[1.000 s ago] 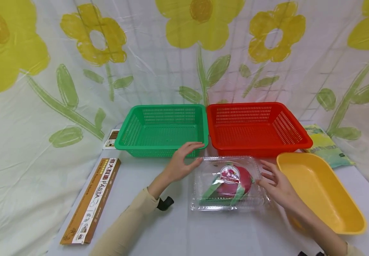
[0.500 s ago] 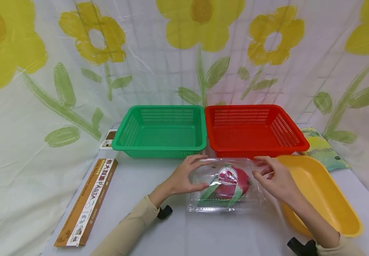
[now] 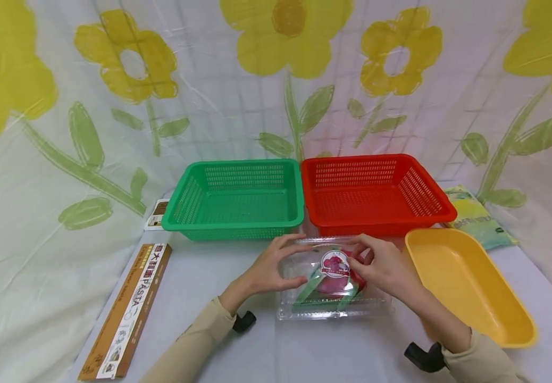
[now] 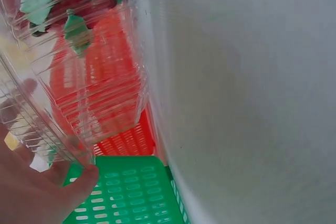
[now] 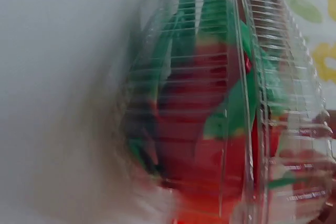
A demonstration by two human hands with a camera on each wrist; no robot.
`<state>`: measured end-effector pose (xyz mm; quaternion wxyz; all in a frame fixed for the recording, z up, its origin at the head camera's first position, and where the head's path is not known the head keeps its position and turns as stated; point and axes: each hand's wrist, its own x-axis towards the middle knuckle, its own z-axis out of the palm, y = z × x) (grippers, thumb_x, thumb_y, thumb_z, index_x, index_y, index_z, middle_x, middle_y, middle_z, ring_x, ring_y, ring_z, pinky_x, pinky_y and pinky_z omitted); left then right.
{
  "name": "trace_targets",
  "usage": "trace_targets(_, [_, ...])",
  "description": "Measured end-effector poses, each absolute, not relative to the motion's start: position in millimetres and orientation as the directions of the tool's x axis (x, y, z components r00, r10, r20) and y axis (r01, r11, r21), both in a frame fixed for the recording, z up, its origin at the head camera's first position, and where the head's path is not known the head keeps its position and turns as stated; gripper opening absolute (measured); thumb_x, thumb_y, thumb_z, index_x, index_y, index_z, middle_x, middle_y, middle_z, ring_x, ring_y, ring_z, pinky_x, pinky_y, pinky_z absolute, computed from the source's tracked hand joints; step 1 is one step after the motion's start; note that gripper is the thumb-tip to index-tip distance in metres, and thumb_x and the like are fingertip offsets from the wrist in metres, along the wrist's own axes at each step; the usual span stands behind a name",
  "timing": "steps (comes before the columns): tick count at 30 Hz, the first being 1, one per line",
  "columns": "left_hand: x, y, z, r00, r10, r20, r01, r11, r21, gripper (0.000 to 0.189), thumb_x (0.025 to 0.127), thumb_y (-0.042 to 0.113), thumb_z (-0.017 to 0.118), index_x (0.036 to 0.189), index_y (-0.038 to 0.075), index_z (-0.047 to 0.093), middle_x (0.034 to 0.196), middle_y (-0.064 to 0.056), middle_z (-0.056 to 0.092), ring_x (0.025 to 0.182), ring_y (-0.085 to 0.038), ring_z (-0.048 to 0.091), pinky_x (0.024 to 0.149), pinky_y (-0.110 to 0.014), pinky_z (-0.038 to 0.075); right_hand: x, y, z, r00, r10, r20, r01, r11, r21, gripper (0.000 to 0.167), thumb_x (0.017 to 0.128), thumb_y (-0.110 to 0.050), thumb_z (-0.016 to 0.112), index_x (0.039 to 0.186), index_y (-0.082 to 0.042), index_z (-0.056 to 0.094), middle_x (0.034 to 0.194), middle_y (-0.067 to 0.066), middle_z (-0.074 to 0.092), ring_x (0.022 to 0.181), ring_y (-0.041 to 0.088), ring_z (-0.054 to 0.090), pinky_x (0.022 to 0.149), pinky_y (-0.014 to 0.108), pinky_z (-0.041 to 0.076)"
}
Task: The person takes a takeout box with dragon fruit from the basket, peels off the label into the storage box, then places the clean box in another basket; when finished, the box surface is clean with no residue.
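A clear plastic clamshell box [image 3: 300, 266] lies on the table in front of the baskets. Inside is a pinkish-red dragon fruit [image 3: 331, 288] with green scales, and a round label [image 3: 335, 264] sits on the lid. My left hand [image 3: 264, 268] grips the box's left side; the left wrist view shows its thumb [image 4: 86, 179] at the box corner and fingers behind the plastic. My right hand [image 3: 383, 266] is over the lid's right part, fingers bent and thumb tip right by the label. I cannot tell whether it pinches anything. The right wrist view is blurred, with the dragon fruit [image 5: 194, 93] close up.
A green basket [image 3: 233, 234] and a red basket [image 3: 381, 226] stand side by side at the back. A yellow tray [image 3: 501, 276] is at right, with a yellow-green packet [image 3: 477, 218] behind it. A pasta box [image 3: 127, 308] lies at left; a small brown-and-white pack [image 3: 155, 215] is partly behind the green basket.
My right hand has moved left from beside the box to over its lid near the label, its fingers drawn closer together. The left hand has come down around the box's left side.
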<state>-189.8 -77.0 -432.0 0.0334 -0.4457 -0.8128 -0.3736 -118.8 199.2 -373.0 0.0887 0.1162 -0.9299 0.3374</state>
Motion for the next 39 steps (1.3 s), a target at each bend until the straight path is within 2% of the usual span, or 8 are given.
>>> trace_targets(9, [-190.7, -77.3, -434.9, -0.616, 0.686, 0.387, 0.736, 0.328, 0.592, 0.062, 0.078, 0.040, 0.075, 0.135, 0.020, 0.060, 0.149, -0.006, 0.042, 0.136, -0.022, 0.035, 0.101, -0.055, 0.040, -123.1, 189.0, -371.3, -0.958, -0.136, 0.253, -0.266, 0.752, -0.603, 0.028, 0.080, -0.008, 0.080, 0.107, -0.008, 0.073, 0.083, 0.000, 0.071, 0.065, 0.013, 0.057, 0.057, 0.023, 0.051])
trace_targets(14, [-191.4, -77.0, -437.1, -0.614, 0.688, 0.388, 0.738, 0.325, 0.591, 0.062, 0.078, 0.040, 0.075, 0.134, 0.017, 0.061, 0.149, -0.007, 0.042, 0.135, -0.023, 0.037, 0.100, -0.054, 0.041, -122.9, 187.9, -369.1, -0.959, -0.130, 0.251, -0.264, 0.728, -0.633, 0.025, 0.080, -0.006, 0.079, 0.105, -0.006, 0.074, 0.082, 0.001, 0.071, 0.065, 0.014, 0.057, 0.058, 0.023, 0.052])
trace_targets(23, [-190.3, -77.3, -435.4, -0.610, 0.690, 0.388, 0.745, 0.332, 0.579, 0.061, 0.079, 0.040, 0.074, 0.135, 0.022, 0.059, 0.150, -0.001, 0.040, 0.136, -0.023, 0.036, 0.101, -0.055, 0.040, -121.4, 200.9, -359.7, -0.936, -0.075, 0.344, -0.308, 0.646, -0.698, 0.015, 0.085, -0.003, 0.075, 0.100, -0.005, 0.076, 0.084, 0.005, 0.072, 0.064, 0.017, 0.055, 0.055, 0.021, 0.050])
trace_targets(26, [-189.8, -77.7, -434.5, -0.614, 0.689, 0.385, 0.742, 0.337, 0.580, 0.060, 0.080, 0.041, 0.073, 0.135, 0.025, 0.059, 0.150, 0.000, 0.040, 0.136, -0.023, 0.036, 0.101, -0.055, 0.040, -121.7, 212.4, -356.6, -0.935, -0.062, 0.349, -0.306, 0.639, -0.705, 0.013, 0.085, -0.002, 0.075, 0.098, -0.003, 0.076, 0.084, 0.007, 0.072, 0.064, 0.018, 0.055, 0.057, 0.020, 0.050])
trace_targets(30, [-190.1, -77.7, -434.4, -0.615, 0.694, 0.375, 0.735, 0.332, 0.592, 0.061, 0.080, 0.041, 0.073, 0.136, 0.020, 0.059, 0.151, -0.002, 0.040, 0.136, -0.022, 0.035, 0.102, -0.056, 0.038, -121.6, 237.4, -355.3, -0.943, -0.021, 0.331, -0.262, 0.660, -0.704, 0.014, 0.087, -0.005, 0.074, 0.101, -0.001, 0.075, 0.087, 0.011, 0.072, 0.068, 0.019, 0.056, 0.058, 0.019, 0.050])
trace_targets(34, [-190.4, -77.2, -434.4, -0.612, 0.696, 0.375, 0.735, 0.326, 0.594, 0.061, 0.080, 0.039, 0.074, 0.135, 0.018, 0.060, 0.150, -0.004, 0.040, 0.136, -0.024, 0.035, 0.102, -0.056, 0.039, -121.7, 273.4, -355.2, -0.948, 0.049, 0.313, -0.194, 0.693, -0.694, 0.017, 0.090, -0.010, 0.071, 0.103, 0.001, 0.074, 0.092, 0.017, 0.072, 0.072, 0.014, 0.056, 0.058, 0.019, 0.051])
trace_targets(36, [-190.4, -77.0, -434.4, -0.613, 0.696, 0.374, 0.735, 0.328, 0.594, 0.060, 0.080, 0.039, 0.074, 0.135, 0.020, 0.059, 0.151, -0.002, 0.039, 0.137, -0.023, 0.035, 0.102, -0.055, 0.039, -121.4, 293.0, -355.7, -0.951, 0.091, 0.296, -0.144, 0.717, -0.682, 0.019, 0.091, -0.012, 0.070, 0.104, 0.002, 0.074, 0.095, 0.019, 0.071, 0.071, 0.011, 0.055, 0.057, 0.018, 0.050])
trace_targets(39, [-190.2, -77.2, -433.9, -0.616, 0.694, 0.372, 0.732, 0.330, 0.596, 0.060, 0.080, 0.040, 0.073, 0.136, 0.021, 0.059, 0.151, 0.001, 0.038, 0.137, -0.022, 0.034, 0.102, -0.054, 0.039, -119.6, 320.4, -356.8, -0.964, 0.139, 0.226, -0.050, 0.741, -0.669, 0.025, 0.094, -0.016, 0.068, 0.109, 0.003, 0.071, 0.102, 0.023, 0.068, 0.072, 0.012, 0.055, 0.056, 0.019, 0.050])
